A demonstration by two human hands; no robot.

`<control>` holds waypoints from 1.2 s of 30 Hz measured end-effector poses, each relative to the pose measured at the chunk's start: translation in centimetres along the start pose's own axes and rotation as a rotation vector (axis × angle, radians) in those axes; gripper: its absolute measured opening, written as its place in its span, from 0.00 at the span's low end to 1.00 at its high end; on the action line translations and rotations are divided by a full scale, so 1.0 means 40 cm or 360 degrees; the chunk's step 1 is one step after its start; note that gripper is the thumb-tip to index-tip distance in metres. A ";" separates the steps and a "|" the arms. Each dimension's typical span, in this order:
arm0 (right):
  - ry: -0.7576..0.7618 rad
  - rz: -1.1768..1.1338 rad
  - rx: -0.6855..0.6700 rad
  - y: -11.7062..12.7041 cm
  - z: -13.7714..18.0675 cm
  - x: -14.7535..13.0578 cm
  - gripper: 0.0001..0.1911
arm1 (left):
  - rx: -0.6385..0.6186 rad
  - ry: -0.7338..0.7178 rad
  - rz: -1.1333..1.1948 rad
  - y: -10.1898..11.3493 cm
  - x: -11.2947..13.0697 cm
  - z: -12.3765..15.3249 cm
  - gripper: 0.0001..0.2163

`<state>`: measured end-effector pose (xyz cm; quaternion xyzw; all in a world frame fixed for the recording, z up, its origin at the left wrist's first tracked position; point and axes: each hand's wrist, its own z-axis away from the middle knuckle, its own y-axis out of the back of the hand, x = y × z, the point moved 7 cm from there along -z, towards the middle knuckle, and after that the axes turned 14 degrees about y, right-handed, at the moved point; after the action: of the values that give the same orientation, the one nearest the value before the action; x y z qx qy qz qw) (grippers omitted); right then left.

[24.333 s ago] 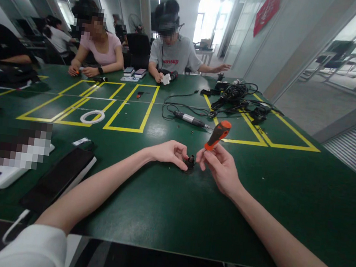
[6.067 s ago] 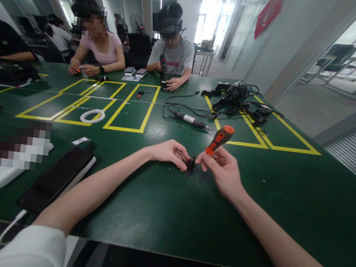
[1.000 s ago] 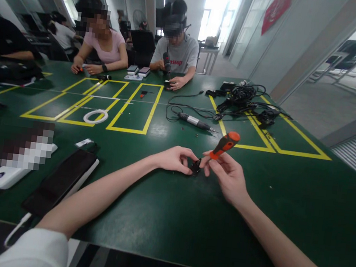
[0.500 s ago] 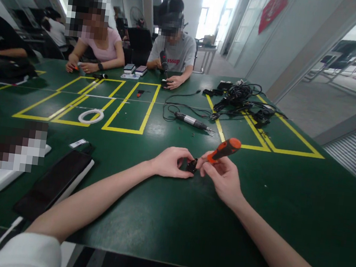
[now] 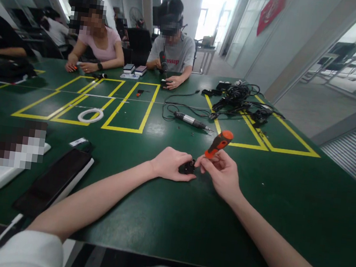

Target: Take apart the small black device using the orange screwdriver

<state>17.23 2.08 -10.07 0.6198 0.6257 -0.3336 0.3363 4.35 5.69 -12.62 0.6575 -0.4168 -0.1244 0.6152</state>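
Note:
My left hand (image 5: 173,164) rests on the green table, its thumb and fingers closed around a small black part (image 5: 188,167). The part's kind cannot be made out; a short round piece stands up from it. In my right hand (image 5: 221,171) is a screwdriver (image 5: 218,144) with an orange and black handle. The handle tilts up and to the right above my fingers. My right fingertips are right beside the black part, and the screwdriver's tip is hidden or too small to see.
Beyond my hands lies a black and silver electric screwdriver (image 5: 190,120) with its cord. A heap of black cables (image 5: 237,97) is at the back right. A white ring (image 5: 90,115) and a black phone-like device (image 5: 55,181) lie to the left. Two people (image 5: 172,48) work across the table.
The screwdriver handle has shifted slightly left and up and stands a little steeper. My left hand has turned slightly around the black part, showing more of it.

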 end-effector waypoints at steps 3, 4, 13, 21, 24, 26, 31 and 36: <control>0.0014 0.0054 -0.0032 -0.002 0.000 -0.007 0.20 | -0.0019 -0.0010 -0.0016 -0.001 0.001 0.001 0.19; 0.0029 0.0053 -0.0047 -0.004 -0.001 -0.010 0.20 | -0.0026 -0.0009 -0.0021 -0.002 0.000 0.001 0.19; -0.0003 0.0035 -0.0024 0.001 -0.005 -0.010 0.22 | -0.0073 0.0008 0.0000 -0.003 -0.005 -0.001 0.20; 0.0052 0.0046 -0.0051 -0.002 -0.010 -0.014 0.22 | -0.0061 -0.0017 -0.0004 -0.006 -0.007 -0.001 0.19; 0.0044 -0.0019 -0.0042 -0.003 -0.007 -0.012 0.21 | -0.0063 0.0000 0.0008 -0.005 -0.006 -0.001 0.19; 0.0035 -0.0024 -0.0022 -0.001 -0.006 -0.012 0.21 | -0.0073 0.0004 0.0013 -0.005 -0.004 -0.001 0.19; 0.0034 0.0080 -0.0015 0.011 -0.007 -0.014 0.18 | -0.0068 -0.0006 0.0016 -0.005 0.000 -0.002 0.20; 0.0022 -0.0044 -0.0033 0.007 -0.006 -0.009 0.18 | -0.0086 -0.0014 0.0029 -0.007 0.000 -0.005 0.18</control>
<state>17.51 2.07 -9.64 0.6098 0.6399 -0.3276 0.3336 4.61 5.80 -12.84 0.6364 -0.4221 -0.1327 0.6319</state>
